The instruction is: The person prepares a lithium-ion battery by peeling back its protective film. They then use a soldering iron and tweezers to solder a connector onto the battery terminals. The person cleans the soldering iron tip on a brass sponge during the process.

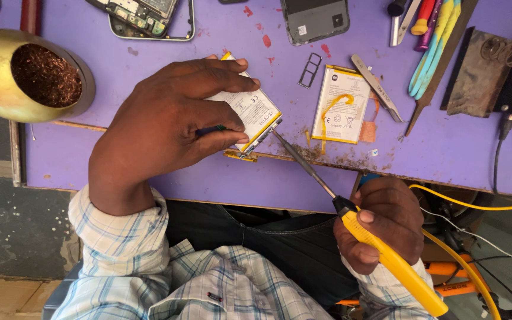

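Left hand point(167, 118) presses flat on a white, yellow-edged rectangular phone battery point(253, 112) at the purple worktop's point(208, 41) near edge, fingers closed over it and a thin dark tool. Right hand point(383, 222), at 4 o'clock from the battery, is clenched round a yellow-handled soldering iron point(380, 249); its tip meets the battery's lower corner connector. Judged mid-solder: joint not visibly finished. A second similar battery point(342, 104) lies at 3 o'clock, untouched.
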